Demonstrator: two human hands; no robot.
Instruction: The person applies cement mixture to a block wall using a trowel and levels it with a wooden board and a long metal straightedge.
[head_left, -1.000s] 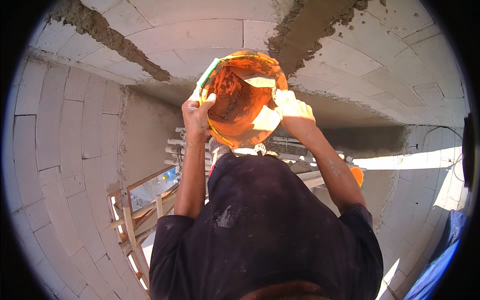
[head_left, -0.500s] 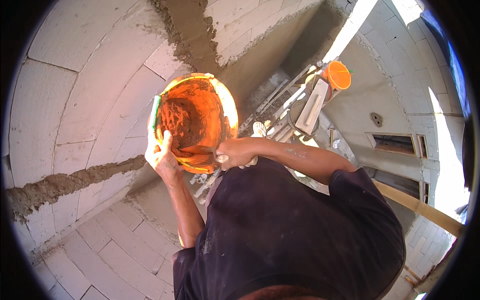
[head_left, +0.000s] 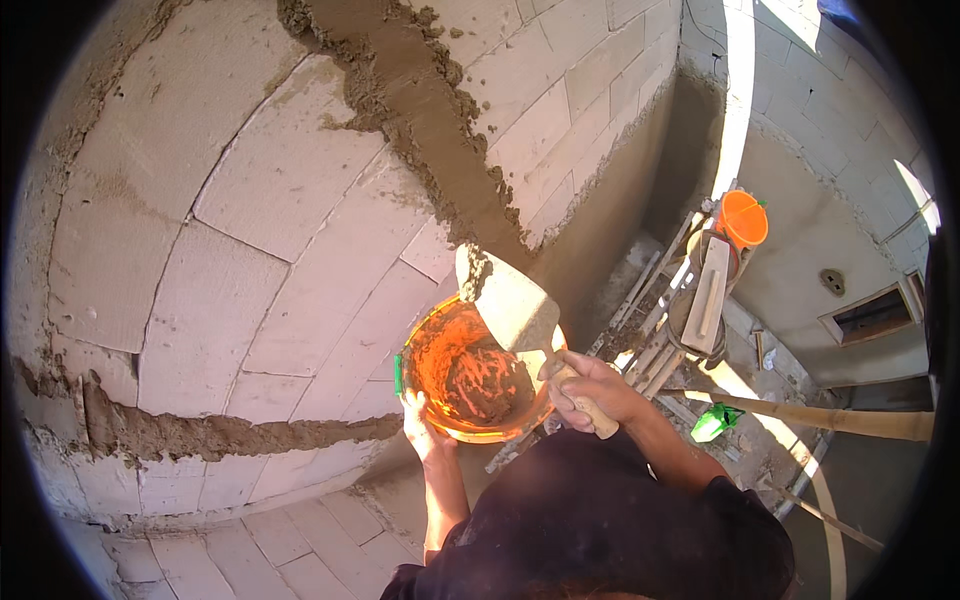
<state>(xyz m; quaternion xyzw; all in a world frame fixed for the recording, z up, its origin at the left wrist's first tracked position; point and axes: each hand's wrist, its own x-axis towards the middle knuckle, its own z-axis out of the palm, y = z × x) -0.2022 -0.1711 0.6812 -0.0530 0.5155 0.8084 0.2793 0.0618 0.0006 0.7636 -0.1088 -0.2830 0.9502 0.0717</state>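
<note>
My left hand (head_left: 426, 428) grips the near left rim of an orange bucket (head_left: 436, 352), just below its green handle grip (head_left: 398, 374). Grey mortar is smeared over the bucket's inside and lies at its bottom. Closed around a wooden handle, my right hand (head_left: 592, 384) holds a trowel (head_left: 522, 312) over the bucket's right side. The trowel's broad pale blade points up and left past the far rim. A small lump of mortar (head_left: 474, 270) clings to the blade's tip.
A block wall (head_left: 300, 220) rises ahead, with wet mortar bands (head_left: 420, 120) across it. To the right, a plank scaffold (head_left: 655, 320) carries a second orange bucket (head_left: 743, 219) and a long flat float (head_left: 708, 290). A wooden pole (head_left: 840, 416) crosses at the right.
The trowel has come up out of the bucket with mortar on its tip. My view has shifted, so bucket and hands appear lower and further right. My left hand keeps the bucket's rim.
</note>
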